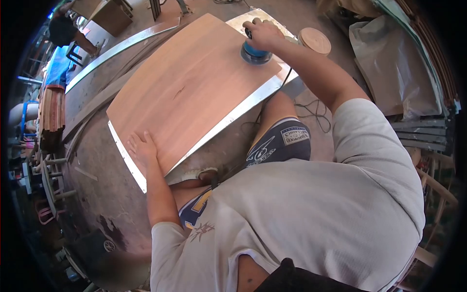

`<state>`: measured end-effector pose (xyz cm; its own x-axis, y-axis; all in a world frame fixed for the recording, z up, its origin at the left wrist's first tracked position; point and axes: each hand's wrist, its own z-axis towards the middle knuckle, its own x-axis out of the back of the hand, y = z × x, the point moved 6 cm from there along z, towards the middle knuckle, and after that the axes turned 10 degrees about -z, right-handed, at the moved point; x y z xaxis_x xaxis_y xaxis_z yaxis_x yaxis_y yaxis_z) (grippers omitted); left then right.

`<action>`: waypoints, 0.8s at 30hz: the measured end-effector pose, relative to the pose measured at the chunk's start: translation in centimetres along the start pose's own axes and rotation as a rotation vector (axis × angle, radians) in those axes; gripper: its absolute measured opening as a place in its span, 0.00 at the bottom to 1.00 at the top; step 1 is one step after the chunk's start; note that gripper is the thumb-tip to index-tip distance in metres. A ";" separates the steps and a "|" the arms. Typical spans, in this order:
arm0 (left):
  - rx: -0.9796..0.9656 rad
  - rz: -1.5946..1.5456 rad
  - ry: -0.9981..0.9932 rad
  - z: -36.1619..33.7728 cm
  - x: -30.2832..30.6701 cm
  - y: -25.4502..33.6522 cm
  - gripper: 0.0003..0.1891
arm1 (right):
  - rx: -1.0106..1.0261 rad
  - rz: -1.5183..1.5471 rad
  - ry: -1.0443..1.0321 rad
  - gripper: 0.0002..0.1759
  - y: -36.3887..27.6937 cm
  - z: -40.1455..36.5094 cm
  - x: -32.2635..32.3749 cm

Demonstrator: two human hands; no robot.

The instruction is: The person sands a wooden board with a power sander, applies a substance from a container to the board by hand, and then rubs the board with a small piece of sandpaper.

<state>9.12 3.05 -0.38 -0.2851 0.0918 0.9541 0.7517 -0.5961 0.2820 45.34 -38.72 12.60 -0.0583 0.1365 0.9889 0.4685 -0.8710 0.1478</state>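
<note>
right fingers (249, 25) wrapped around blue sander (256, 54), left fingers (133, 141) spread on wooden panel (194, 82)

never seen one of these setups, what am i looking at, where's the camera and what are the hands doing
There is no robot here, only a person's two bare hands. The single picture comes from a camera worn on the head, looking forward and down, so the person's own shirt fills much of the lower part. A large wooden panel lies on a pale-edged support. The left hand rests flat near the panel's left end. The right hand grips a blue power tool, probably a sander, at the far right end.
</note>
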 end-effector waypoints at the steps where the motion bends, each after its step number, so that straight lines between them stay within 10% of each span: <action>1: -0.001 0.001 -0.003 0.0 -0.2 -0.2 0.38 | -0.033 -0.003 0.024 0.28 0.5 0.7 -0.2; 24: 0.015 -0.035 -0.031 -0.2 0.5 0.5 0.38 | 0.005 0.019 0.116 0.27 1.0 -0.7 -0.6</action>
<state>9.27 2.65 0.26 -0.2927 0.1369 0.9464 0.7504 -0.5805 0.3161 45.26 -39.96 12.16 -0.1509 0.0645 0.9864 0.4748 -0.8705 0.1296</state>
